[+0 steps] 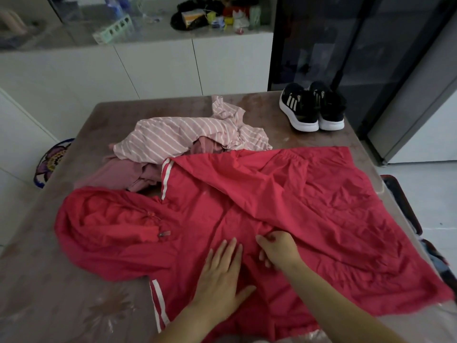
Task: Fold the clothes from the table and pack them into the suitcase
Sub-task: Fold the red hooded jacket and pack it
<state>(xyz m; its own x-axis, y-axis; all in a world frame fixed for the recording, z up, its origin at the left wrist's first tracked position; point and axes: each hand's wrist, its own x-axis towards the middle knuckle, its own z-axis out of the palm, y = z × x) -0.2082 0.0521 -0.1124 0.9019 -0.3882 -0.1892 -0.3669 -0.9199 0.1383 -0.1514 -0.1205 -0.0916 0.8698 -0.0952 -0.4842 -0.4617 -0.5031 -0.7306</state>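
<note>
Two hands work one red jacket (321, 206), spread across the surface (49, 305). The left grip (217, 276) lies flat, fingers straight, pressing the cloth just beside the right grip (279, 251), which pinches a crease at the jacket's middle. Folding looks barely begun. Next, that pinched cloth wants drawing over toward the pressing palm. Beyond the grips sits a pink striped pile (178, 139); right of them, what seems the suitcase (405, 206).

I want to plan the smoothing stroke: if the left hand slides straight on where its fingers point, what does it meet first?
The left hand lies flat on the red hooded jacket. Straight ahead it would first meet the jacket's folded-over sleeve, passing beside the right hand; depth is unclear.
</note>
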